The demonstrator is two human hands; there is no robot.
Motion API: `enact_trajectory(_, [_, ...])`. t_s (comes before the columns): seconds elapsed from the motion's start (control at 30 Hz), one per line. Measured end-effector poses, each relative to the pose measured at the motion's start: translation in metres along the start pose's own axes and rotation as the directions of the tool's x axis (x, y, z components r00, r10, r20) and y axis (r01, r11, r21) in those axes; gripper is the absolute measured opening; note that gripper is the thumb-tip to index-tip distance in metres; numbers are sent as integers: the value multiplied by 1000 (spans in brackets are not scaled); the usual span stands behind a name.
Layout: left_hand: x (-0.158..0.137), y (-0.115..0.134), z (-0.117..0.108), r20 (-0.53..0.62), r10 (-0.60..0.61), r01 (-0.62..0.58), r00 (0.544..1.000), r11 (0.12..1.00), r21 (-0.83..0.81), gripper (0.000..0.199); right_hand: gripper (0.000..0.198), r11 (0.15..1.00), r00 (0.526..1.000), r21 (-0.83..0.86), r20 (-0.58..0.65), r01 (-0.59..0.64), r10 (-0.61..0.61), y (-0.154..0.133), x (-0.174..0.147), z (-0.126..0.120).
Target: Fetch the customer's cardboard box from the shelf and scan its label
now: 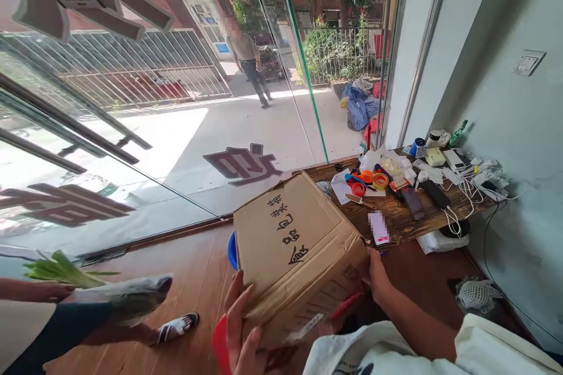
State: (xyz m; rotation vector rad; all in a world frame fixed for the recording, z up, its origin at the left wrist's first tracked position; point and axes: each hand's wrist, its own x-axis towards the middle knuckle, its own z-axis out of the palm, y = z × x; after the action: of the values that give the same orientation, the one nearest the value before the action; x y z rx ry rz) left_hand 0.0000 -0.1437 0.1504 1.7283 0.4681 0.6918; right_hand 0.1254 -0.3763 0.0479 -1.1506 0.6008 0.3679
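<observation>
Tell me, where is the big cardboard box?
In the head view's lower middle, the cardboard box is held between the left hand and right hand, just before the wooden table.

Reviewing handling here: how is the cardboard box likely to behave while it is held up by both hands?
The cardboard box looks fairly stiff, its faces flat, though creased edges suggest some give. The left hand and right hand support it at opposite sides, so it is probably bulky rather than slippery. It is tilted, so loose contents might shift.
</observation>
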Motion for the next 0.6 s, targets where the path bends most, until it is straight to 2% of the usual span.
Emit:
enact_trajectory(0.07, [21, 18, 2, 15, 183, -182, 983, 983, -18, 40, 37, 999, 999, -5, 20, -36, 36, -10, -5, 3])
enact_trajectory(0.1, [30, 25, 3, 34, 236, -235, 971, 972, -22, 36, 39, 999, 998, -11, 29, -52, 53, -14, -7, 5])
enact_trajectory(0.17, [44, 33, 5, 81, 269, -268, 960, 963, -28, 34, 41, 995, 995, -34, 38, -90, 91, -20, -8, 7])
enact_trajectory(0.23, [52, 36, 8, 99, 259, -258, 961, 966, -23, 36, 42, 990, 991, -66, 43, -121, 124, -26, -7, 8])
enact_trajectory(0.43, [54, 37, 20, 43, 241, -240, 970, 971, -10, 41, 42, 975, 988, -181, 65, -126, 140, -41, 7, 4])
enact_trajectory(0.53, [41, 31, 32, -90, 152, -156, 984, 987, -34, 46, 42, 965, 990, -239, 59, -112, 130, -38, 17, -1])
enact_trajectory(0.6, [24, 21, 41, -230, 9, -26, 973, 997, -70, 53, 41, 958, 991, -273, 78, -83, 108, -31, 23, -4])
